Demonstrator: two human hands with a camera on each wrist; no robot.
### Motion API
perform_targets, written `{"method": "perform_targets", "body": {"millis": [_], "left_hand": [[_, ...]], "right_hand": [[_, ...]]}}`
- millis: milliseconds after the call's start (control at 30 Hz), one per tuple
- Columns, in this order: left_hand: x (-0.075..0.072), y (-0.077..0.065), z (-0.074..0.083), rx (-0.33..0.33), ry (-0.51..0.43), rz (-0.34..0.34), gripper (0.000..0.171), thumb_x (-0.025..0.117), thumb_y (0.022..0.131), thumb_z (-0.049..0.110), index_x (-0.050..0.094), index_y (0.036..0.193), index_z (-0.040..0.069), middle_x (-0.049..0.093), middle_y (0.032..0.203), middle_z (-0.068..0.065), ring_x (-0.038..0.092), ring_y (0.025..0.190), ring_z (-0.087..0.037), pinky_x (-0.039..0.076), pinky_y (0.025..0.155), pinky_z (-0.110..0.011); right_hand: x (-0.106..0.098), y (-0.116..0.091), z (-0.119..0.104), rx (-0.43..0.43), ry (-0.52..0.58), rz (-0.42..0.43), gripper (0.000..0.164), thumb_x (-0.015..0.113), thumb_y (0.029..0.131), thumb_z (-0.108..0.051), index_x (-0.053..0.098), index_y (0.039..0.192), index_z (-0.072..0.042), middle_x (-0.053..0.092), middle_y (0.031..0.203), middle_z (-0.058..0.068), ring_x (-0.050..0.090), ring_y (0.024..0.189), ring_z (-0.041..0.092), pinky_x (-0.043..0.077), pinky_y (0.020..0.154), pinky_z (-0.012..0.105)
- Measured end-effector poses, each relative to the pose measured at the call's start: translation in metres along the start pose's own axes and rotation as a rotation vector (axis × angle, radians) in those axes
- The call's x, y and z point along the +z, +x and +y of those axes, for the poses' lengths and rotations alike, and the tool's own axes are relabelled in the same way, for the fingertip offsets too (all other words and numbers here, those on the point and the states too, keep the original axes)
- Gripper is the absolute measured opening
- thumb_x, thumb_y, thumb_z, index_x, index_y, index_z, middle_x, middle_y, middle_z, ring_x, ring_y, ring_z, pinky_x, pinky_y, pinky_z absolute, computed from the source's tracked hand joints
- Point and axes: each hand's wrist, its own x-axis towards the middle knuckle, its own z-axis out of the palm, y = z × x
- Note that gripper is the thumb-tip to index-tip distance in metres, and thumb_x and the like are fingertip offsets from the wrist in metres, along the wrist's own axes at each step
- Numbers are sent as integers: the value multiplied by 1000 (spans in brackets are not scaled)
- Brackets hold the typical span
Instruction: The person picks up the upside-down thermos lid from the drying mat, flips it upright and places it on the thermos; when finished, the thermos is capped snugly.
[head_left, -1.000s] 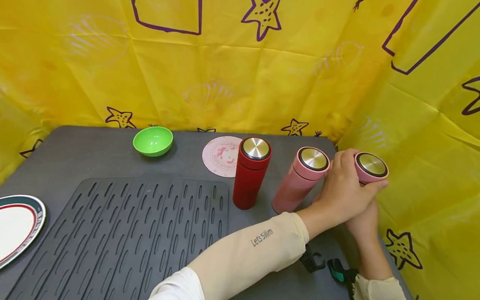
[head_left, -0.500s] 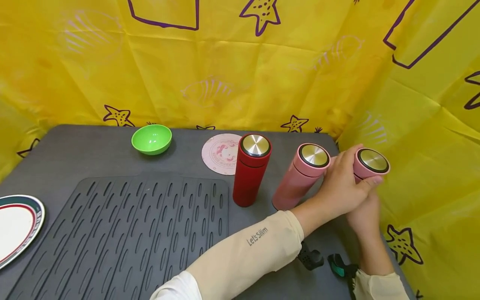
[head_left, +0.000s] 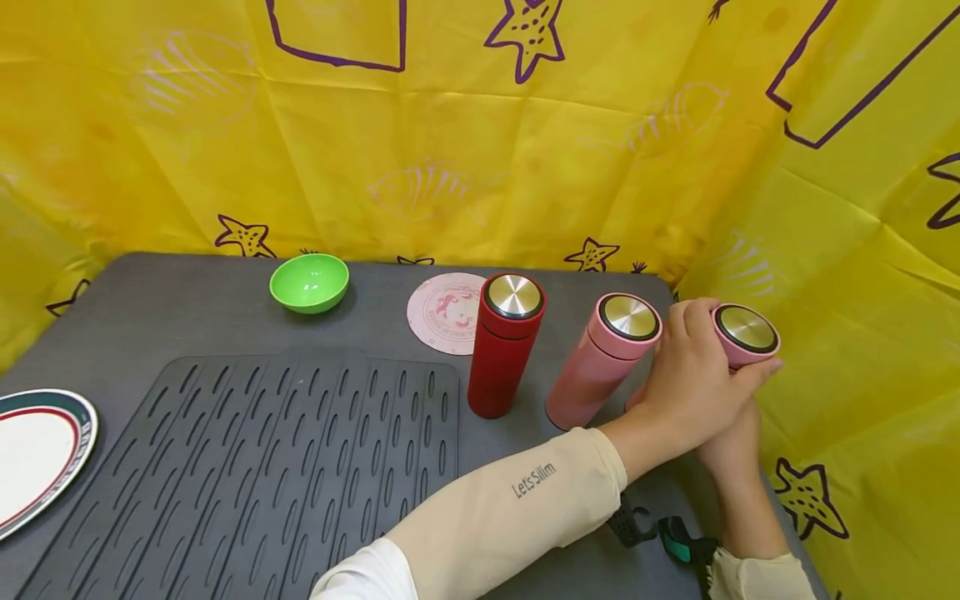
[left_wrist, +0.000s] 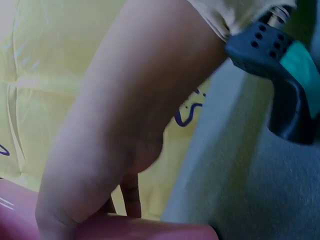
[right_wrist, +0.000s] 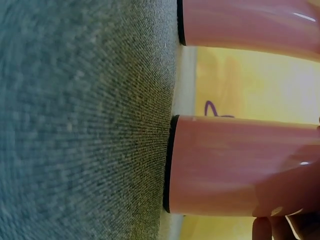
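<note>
A pink thermos flask [head_left: 746, 327] with a steel-topped lid stands upright at the table's right side, held by both hands. My left hand [head_left: 688, 379] crosses over from the left and grips it at the lid, thumb along the front. Lower down, my right hand [head_left: 733, 442] grips the flask's body, largely hidden behind the left wrist in the head view. In the right wrist view, the flask's dark base [right_wrist: 170, 165] meets the table. Just left of the hands stands a second pink flask [head_left: 600, 367], with a red flask [head_left: 504, 354] beyond it.
A grey ridged mat [head_left: 300, 475] covers the table's left and middle. Behind it are a green bowl [head_left: 309, 285] and a round pink coaster [head_left: 444, 317], partly hidden by the red flask. A white plate [head_left: 33, 454] lies at the left edge. Yellow cloth [head_left: 840, 333] hangs close on the right.
My left thumb shifted back along the lid and then forward again, the left forearm moving with it. The head view dipped and returned slightly. The flasks keep their places.
</note>
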Motion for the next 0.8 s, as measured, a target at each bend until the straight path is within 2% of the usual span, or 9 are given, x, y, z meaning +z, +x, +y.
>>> {"method": "perform_targets", "body": {"millis": [133, 367, 500, 667, 800], "left_hand": [[-2, 1, 0, 20, -8, 10, 75, 76, 82, 47, 39, 136, 11, 45, 129, 0, 45, 111, -7, 34, 93, -16], [-6, 4, -3, 12, -104, 3, 71, 78, 81, 39, 43, 137, 13, 49, 128, 4, 45, 115, -8, 35, 95, -20], [-7, 3, -5, -1, -143, -1, 71, 80, 81, 39, 44, 138, 14, 50, 127, 5, 45, 114, -7, 35, 93, -19], [-5, 2, -10, -11, -187, -3, 73, 80, 81, 40, 42, 139, 15, 48, 129, 4, 45, 115, -6, 36, 91, -15], [-4, 3, -14, -21, -211, 0, 75, 80, 81, 41, 41, 140, 16, 46, 130, 3, 45, 114, -5, 36, 91, -14]], "right_hand": [[-1, 1, -4, 22, -6, -13, 20, 60, 89, 7, 52, 100, 21, 53, 92, 37, 50, 82, 49, 37, 73, 55], [0, 7, -4, 14, -28, -23, 21, 62, 89, 2, 56, 98, 19, 55, 89, 36, 52, 82, 48, 37, 73, 58], [2, 8, -4, 30, -23, -31, 21, 63, 90, 0, 56, 99, 18, 56, 91, 33, 52, 83, 45, 38, 74, 53], [4, 8, -6, 94, 44, -34, 24, 63, 91, -5, 58, 106, 14, 59, 98, 29, 51, 87, 36, 36, 76, 40], [7, 9, -7, 108, 81, -44, 31, 64, 91, -6, 56, 112, 14, 59, 102, 29, 52, 91, 36, 37, 79, 40]]}}
